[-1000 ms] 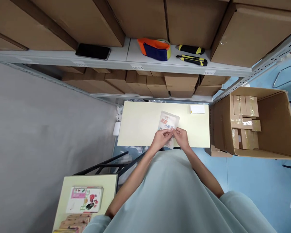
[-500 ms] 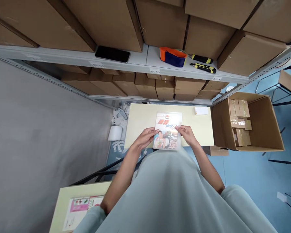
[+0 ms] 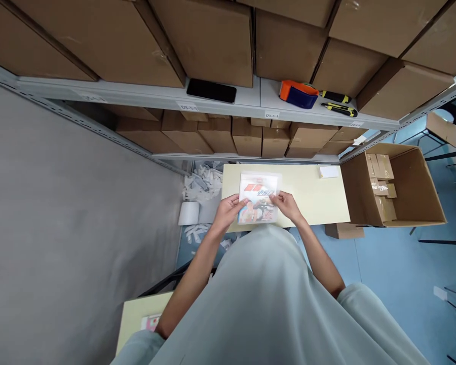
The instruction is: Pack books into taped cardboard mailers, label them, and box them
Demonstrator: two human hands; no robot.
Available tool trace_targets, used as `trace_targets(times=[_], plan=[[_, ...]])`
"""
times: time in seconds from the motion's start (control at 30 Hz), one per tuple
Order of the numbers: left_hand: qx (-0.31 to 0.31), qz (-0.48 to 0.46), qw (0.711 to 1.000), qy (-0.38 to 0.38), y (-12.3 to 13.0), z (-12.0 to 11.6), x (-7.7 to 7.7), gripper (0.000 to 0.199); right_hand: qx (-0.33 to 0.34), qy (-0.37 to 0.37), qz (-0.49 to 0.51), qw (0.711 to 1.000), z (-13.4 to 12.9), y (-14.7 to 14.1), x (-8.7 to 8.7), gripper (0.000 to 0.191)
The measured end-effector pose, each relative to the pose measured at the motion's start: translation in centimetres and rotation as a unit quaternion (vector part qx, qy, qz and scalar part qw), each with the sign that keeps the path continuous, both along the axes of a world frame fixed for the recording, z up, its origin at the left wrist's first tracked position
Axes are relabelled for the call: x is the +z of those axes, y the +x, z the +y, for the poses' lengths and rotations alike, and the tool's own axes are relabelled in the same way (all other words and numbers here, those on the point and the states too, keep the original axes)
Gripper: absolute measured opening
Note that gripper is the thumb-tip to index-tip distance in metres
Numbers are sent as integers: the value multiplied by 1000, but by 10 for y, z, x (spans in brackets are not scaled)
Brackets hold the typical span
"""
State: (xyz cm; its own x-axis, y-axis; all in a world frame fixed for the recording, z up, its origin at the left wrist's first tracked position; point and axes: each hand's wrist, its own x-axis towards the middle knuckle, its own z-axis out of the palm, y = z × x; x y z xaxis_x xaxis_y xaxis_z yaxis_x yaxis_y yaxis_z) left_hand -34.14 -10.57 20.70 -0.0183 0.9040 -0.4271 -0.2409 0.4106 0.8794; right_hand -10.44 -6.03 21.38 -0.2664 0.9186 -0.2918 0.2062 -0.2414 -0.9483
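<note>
A flat printed packet [image 3: 259, 200] with red and blue lettering and a picture on its lower half is held up in front of my body, over the near edge of the pale yellow table [image 3: 311, 195]. My left hand [image 3: 228, 210] grips its left edge, thumb on the front. At the right edge, my right hand [image 3: 286, 204] pinches the packet between thumb and fingers. The other fingertips are hidden behind it. A small white box [image 3: 329, 172] lies at the table's back right.
Above the table, a metal shelf [image 3: 137, 96] bears cartons, a black phone [image 3: 212, 90], an orange and blue tape dispenser [image 3: 298, 95] and yellow-black cutters [image 3: 340, 109]. Right of the table stands an open carton [image 3: 418, 185] with small boxes; a white roll [image 3: 189, 213] is at left.
The view has shifted, so the shelf and table appear further right. Both hands still hold the packet, which now sits further left over the table and slightly higher.
</note>
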Motion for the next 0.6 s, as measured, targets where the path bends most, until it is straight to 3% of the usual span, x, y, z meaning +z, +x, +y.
trace_targets(times=[0.1,0.2,0.3,0.4,0.5,0.6], plan=[[6,69,995,70,-22,1,-3,64,-10,38,-23,999,-5,-15,3,49],[-18,143,974,172,-40,4,-1,46,-28,124,-32,991,-13,-21,13,37],[-27,197,946,254,-53,5,6,31,-17,227,-19,974,-20,-24,25,28],[-25,226,929,291,-60,3,15,27,-4,284,-17,959,-24,-26,35,27],[-26,240,922,303,-64,-1,23,27,-4,278,-13,960,-26,-29,41,25],[-10,242,938,247,-63,-4,26,36,-49,204,-23,978,-21,-31,43,30]])
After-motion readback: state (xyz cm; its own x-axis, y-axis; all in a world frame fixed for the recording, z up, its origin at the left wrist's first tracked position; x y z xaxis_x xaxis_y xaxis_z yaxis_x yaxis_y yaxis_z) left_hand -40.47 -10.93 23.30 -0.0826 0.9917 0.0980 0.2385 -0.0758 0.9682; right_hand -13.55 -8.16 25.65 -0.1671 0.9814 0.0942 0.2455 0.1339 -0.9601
